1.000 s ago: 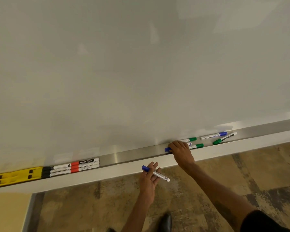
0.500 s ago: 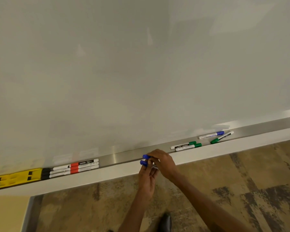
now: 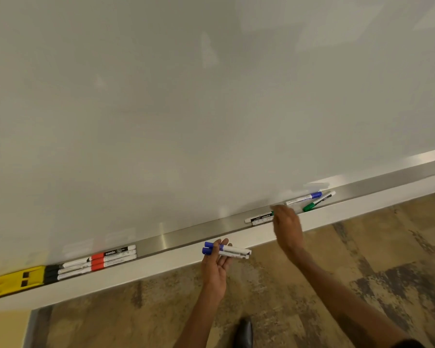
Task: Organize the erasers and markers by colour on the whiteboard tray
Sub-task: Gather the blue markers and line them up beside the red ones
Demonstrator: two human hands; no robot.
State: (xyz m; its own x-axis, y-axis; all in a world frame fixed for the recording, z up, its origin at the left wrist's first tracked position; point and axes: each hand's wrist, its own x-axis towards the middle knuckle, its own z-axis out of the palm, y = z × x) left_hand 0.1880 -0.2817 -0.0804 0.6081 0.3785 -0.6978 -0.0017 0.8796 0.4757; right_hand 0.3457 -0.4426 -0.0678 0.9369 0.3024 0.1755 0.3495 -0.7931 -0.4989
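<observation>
**Two blue pens in one hand, the other hand up at the tray**

From the head camera, we look down at a big whiteboard [image 3: 211, 109] with a long shiny tray [image 3: 186, 237] along its bottom edge.

Our left hand [image 3: 216, 266] is just below the tray, palm up. Its fingers are mostly open and only bend a little. Two blue-capped markers [image 3: 226, 251] lie side by side across those fingers, caps to the left. They are off the tray, just in front of its white edge.

Our right hand [image 3: 286, 227] is up at the tray. It is blurry, so we cannot tell how far its fingers are open or if they hold a thing. Its fingertips are right at the end of two markers [image 3: 259, 218] that lie together on the tray. A bit of green peeks out by the fingers.

Farther right on the tray lie a blue-capped marker [image 3: 304, 197] and a green-capped marker [image 3: 318, 201], near each other.

Far left on the tray sits a yellow eraser [image 3: 10, 281]. Right beside it lie three markers [image 3: 96, 262] in a neat row, with black and red on them.

Below the tray we see a brown floor [image 3: 337, 285] and the tip of a dark shoe [image 3: 244, 332].
</observation>
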